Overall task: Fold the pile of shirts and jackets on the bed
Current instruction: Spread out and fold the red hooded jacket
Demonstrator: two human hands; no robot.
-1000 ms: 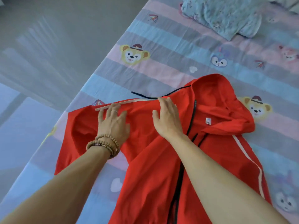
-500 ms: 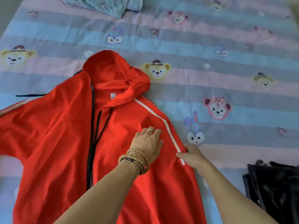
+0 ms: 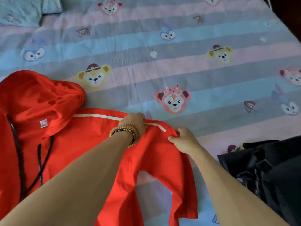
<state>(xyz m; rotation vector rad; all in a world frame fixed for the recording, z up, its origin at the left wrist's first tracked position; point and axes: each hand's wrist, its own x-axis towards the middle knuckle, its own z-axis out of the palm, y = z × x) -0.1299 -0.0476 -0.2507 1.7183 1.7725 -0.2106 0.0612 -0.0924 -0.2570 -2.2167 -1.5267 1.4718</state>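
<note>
A red hooded jacket (image 3: 68, 141) lies front up on the bed, its hood at the upper left and its black zip and drawcords at the far left. A white stripe runs along its right sleeve (image 3: 162, 160), which bends down toward me. My left hand (image 3: 133, 122), with bead bracelets on the wrist, grips the top edge of the sleeve by the stripe. My right hand (image 3: 182, 140) pinches the sleeve's outer edge a little further right.
The bed sheet (image 3: 179, 66) has pink, blue and grey stripes with cartoon animal faces. A black shiny garment (image 3: 267, 168) lies crumpled at the right. A light blue patterned cloth (image 3: 24, 10) sits at the top left. A dark edge shows at the top right corner.
My view has swung right across the jacket. Both hands have moved from the left shoulder to the right sleeve and taken hold of it, and the sleeve now lies spread outward.
</note>
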